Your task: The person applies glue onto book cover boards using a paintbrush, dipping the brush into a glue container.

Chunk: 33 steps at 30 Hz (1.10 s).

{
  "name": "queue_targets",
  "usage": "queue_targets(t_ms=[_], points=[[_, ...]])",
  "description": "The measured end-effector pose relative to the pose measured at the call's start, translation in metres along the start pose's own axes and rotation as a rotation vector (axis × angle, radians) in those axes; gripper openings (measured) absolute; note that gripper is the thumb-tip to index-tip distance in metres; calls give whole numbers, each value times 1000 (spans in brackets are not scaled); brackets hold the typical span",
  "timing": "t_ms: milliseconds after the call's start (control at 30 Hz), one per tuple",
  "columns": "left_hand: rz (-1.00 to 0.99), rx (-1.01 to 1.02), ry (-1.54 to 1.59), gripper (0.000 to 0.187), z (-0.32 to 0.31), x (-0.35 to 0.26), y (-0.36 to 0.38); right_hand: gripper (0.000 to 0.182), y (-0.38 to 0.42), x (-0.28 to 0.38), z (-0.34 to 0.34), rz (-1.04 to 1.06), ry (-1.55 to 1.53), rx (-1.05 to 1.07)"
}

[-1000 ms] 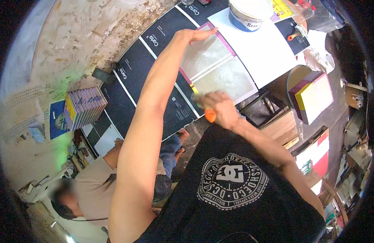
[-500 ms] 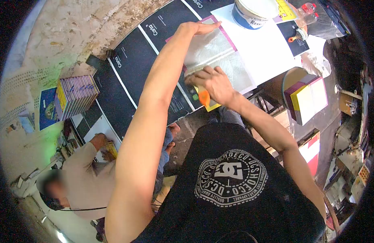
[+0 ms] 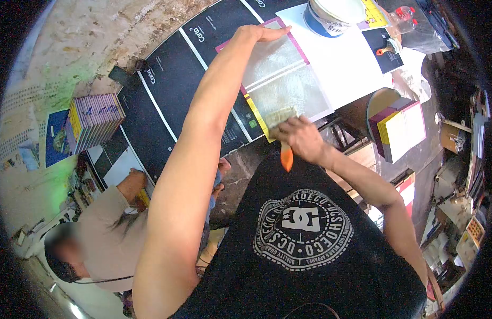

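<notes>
A brush with an orange handle is gripped in my right hand, its pale bristles on the near end of a sheet. That sheet has a pink and yellow border, looks wet and grey-white, and has a white strip across its middle. My left hand lies flat at the sheet's far edge, fingers stretched toward the pink border. Black printed sheets lie under and beside it. A white sheet extends to the right.
A white and blue bucket stands at the back. Another brush rests on a black sheet. Stacked books stand at the left, near a seated co-worker. An open cover with yellow paper lies at the right.
My right hand has moved down and right, toward my body, with the brush, uncovering more of the sheet's yellow border. My left hand stays at the far edge.
</notes>
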<state>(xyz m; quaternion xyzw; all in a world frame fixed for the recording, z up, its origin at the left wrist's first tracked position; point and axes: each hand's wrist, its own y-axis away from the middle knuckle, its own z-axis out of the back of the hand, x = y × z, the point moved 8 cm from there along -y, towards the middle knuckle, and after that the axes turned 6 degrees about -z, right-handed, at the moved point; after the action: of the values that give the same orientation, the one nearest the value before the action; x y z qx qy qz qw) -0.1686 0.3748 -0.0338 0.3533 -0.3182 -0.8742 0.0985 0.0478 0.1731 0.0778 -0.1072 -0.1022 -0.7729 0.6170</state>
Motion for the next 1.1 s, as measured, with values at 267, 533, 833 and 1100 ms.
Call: queue_targets(t_ms=[267,533,833,1100], points=[[-16,-50,2,105,0,2,-2,27,10,15,15,24,-27,64],[66,-50,2,103,-1,9,-7,38,13,25,12,80,-109,132],[96,-19,19,106,-2,13,-20,31,-32,0,-32,-30,-94,-67],[103,-6,-42,103,1,12,-16,39,-22,-15,37,-22,-66,-49]])
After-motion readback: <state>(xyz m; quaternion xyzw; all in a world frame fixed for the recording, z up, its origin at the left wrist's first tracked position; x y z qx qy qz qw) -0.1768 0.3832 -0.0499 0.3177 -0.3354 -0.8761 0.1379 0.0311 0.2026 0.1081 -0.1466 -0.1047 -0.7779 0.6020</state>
